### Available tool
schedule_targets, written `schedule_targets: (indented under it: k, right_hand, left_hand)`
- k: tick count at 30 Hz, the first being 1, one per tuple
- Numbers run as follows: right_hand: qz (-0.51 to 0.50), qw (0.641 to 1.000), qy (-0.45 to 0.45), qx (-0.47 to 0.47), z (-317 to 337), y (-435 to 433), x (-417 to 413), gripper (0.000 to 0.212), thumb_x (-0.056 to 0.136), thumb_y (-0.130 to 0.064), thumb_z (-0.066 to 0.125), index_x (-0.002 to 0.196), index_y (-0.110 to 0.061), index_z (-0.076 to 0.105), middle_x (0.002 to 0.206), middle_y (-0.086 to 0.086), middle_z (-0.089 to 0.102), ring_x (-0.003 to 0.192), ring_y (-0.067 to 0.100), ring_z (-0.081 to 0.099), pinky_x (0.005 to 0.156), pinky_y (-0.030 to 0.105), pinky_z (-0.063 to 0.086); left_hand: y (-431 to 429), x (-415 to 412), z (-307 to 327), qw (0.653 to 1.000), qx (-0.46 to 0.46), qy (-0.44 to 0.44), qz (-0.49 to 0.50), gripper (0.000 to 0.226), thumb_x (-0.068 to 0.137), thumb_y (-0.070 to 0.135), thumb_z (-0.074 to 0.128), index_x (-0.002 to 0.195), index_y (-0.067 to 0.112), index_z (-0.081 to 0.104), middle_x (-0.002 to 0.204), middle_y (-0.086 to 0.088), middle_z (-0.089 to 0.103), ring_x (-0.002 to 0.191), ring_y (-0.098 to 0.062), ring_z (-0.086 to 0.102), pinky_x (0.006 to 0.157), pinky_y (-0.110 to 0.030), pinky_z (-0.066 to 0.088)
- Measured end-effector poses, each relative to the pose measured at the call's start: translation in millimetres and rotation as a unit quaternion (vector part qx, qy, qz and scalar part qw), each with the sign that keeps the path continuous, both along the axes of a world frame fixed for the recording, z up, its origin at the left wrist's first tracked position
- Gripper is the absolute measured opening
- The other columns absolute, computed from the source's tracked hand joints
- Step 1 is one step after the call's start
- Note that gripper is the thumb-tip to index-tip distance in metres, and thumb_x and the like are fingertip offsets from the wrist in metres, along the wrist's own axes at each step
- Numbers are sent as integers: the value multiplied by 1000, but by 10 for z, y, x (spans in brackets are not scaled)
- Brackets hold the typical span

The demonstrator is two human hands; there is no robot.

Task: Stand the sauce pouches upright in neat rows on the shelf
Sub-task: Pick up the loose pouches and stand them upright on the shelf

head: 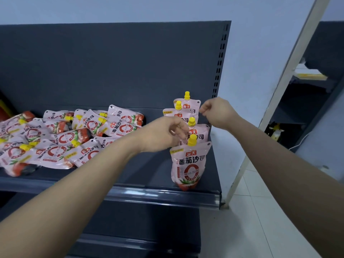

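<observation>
Several pink sauce pouches with yellow caps stand upright in one row from front to back at the right end of the dark grey shelf [149,170]. The front pouch [188,164] is nearest the shelf lip. My left hand [165,134] reaches in from the left. Its fingers are loosely curled and apart, against the upper left of the third pouch [200,134] in the row, and they hide that corner. My right hand [214,111] hovers beside the top right corner of the back pouch [188,105], with thumb and fingers pinched together on nothing I can see.
A loose pile of the same pouches [61,138] lies flat across the left half of the shelf. The slotted upright [219,67] marks the shelf's right end. Beyond it are a white wall, a tiled floor [260,211] and another dark shelf unit [305,101].
</observation>
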State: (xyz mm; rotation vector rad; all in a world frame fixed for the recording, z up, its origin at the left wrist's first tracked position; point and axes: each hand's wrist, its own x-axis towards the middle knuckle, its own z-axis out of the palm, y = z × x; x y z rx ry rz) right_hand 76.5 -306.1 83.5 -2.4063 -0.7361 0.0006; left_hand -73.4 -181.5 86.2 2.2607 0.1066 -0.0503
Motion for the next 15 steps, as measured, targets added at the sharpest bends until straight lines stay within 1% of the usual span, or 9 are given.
schedule_targets:
  k: [1,2,3,5,6,8,10,12,15]
  right_hand:
    - [3,1000,-18,13,50,36,-29,32,92,7,44,110,-3,69,119,13,67,112,27,61,88,29,47]
    - [10,999,-31,26,100,86,-66,35,91,8,43,110,-4,69,121,11,67,112,25,61,89,27,47]
    - [20,998,-41,36,147,149,-102,38,89,9,42,111,-5,69,121,10,67,113,24,61,89,26,46]
    - [55,996,-56,45,234,325,-178,39,88,9,43,111,-7,70,120,7,68,111,21,62,88,25,47]
    - [76,994,-61,42,273,437,-218,38,88,7,44,112,-8,70,120,7,68,110,21,63,88,25,47]
    - [120,990,-64,22,331,689,-300,36,88,4,47,112,-11,69,120,7,67,110,22,62,88,26,48]
    - [159,985,-68,-13,368,968,-386,32,89,1,51,112,-11,70,119,6,66,111,22,62,88,26,48]
    - [195,977,-72,-52,379,1268,-464,30,89,-2,54,113,-12,69,120,5,66,110,22,62,86,24,46]
    - [236,962,-75,-114,344,1730,-555,30,88,-5,59,116,-12,67,123,6,65,111,22,61,88,25,46]
  left_hand:
    - [61,-31,31,1000,-6,-17,23,36,80,-15,47,106,7,59,103,-8,65,95,-23,63,82,-26,51]
    - [126,-64,58,998,-4,-38,51,33,82,-13,47,103,8,59,101,-8,65,94,-22,62,78,-21,51]
    - [208,-96,70,995,7,-59,85,29,84,-10,47,100,10,59,97,-7,64,92,-22,60,73,-19,50]
    - [400,-158,67,983,40,-92,152,22,87,-4,50,97,12,61,94,-7,63,85,-22,58,72,-27,50]
    - [516,-191,52,976,60,-99,183,20,87,-2,50,96,11,63,93,-6,63,83,-21,57,71,-27,49]
    - [789,-266,-3,960,99,-101,243,21,85,-2,50,97,9,65,92,-4,64,85,-21,59,70,-24,47]
    - [1082,-348,-75,946,121,-87,287,23,84,-2,50,97,9,65,97,-5,65,88,-23,61,72,-27,47]
    - [1354,-426,-146,936,141,-66,315,23,84,-1,52,101,8,65,103,-8,67,87,-22,59,72,-28,44]
    - [1696,-518,-242,927,158,-41,337,24,84,2,58,106,5,65,111,-12,68,97,-26,61,76,-27,43]
